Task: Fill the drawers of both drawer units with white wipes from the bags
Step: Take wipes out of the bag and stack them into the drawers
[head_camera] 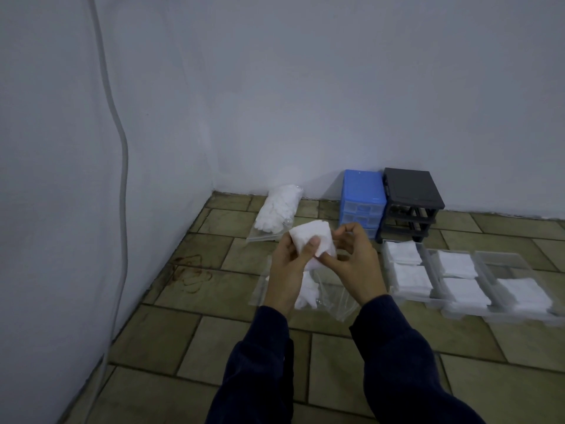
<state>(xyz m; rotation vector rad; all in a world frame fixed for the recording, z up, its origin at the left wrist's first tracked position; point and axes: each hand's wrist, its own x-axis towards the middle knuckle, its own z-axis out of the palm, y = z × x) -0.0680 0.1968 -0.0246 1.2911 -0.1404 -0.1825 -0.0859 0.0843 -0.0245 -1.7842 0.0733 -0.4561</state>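
Note:
My left hand (pixel 289 264) grips a white wipe (pixel 308 237) in front of me, thumb pressed on it. My right hand (pixel 356 258) pinches the wipe's right edge. Beneath my hands an open clear bag (pixel 333 298) with a few wipes lies on the floor. A fuller bag of wipes (pixel 279 209) lies by the back wall. The blue drawer unit (pixel 362 201) has its drawers in. The black drawer unit (pixel 411 203) beside it stands with empty slots. Three clear drawers (pixel 481 261) sit on the floor at right, holding stacked wipes (pixel 461 266).
Tiled floor in a room corner, white walls behind and to the left. A grey cable (pixel 122 166) runs down the left wall. A reddish stain (pixel 191 272) marks the tiles at left.

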